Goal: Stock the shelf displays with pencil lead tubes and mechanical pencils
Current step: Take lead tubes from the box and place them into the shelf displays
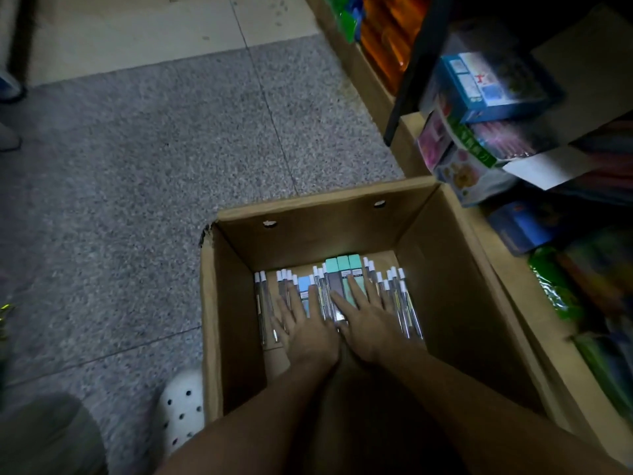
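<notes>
Both hands, left hand (301, 320) and right hand (368, 317), lie flat with fingers spread on pencil lead tubes (404, 299) in the cardboard box (455, 269), apparently gathering stock; shelves (496, 108) wait at two o'clock.

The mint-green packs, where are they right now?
In the head view, the mint-green packs lie at the cardboard box's bottom, far side, centre, under the right hand's fingertips, white-capped tubes on both sides.

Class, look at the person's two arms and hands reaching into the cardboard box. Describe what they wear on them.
Both forearms are bare, with no sleeves in view. The left hand and right hand wear no gloves; no rings, watch or bracelets show. The frame is dim and slightly blurred.
</notes>
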The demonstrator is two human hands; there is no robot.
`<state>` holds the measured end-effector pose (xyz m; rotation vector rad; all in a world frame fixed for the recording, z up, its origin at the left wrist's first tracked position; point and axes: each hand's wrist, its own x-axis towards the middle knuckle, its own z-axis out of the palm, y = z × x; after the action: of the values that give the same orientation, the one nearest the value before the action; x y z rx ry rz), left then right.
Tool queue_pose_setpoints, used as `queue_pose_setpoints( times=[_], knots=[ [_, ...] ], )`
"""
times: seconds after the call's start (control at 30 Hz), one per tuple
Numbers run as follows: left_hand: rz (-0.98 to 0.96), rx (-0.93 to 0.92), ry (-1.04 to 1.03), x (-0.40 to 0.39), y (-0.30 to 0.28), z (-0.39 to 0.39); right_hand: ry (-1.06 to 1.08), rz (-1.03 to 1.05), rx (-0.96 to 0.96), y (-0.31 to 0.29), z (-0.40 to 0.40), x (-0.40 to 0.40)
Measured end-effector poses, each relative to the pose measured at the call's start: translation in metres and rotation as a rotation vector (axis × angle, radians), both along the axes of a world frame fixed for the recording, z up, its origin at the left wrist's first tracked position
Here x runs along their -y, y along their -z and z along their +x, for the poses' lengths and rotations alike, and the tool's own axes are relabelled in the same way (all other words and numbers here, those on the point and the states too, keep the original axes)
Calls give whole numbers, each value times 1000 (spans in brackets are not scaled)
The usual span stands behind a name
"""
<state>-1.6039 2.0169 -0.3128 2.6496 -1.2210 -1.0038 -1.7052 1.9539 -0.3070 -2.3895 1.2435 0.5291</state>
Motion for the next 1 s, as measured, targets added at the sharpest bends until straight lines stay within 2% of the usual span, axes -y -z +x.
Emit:
queue_pose_setpoints(
  times=[0.13, 0.27, 0.5, 0.7, 0.9, 1.0],
  knots=[
    [-30, 45, 108, -10, 6, -12, 60, 2, 21, 6, -18, -7],
    [-64, 49, 81, -6, 1, -21, 142, 4, 96, -5, -30, -9],
    [-241, 15, -6, -5, -9, -11, 494, -34, 351, -18, -18, -10],
    [-318, -51, -129, 2, -11, -7, 657, -14, 312, -18, -10, 4],
    [-365, -68, -231, -1, -7, -12, 803, 97, 362, -7, -11, -2],
    [-410, -192, -276, 10, -10, -16, 832, 114, 346, -5, -12, -2]
  ],
)
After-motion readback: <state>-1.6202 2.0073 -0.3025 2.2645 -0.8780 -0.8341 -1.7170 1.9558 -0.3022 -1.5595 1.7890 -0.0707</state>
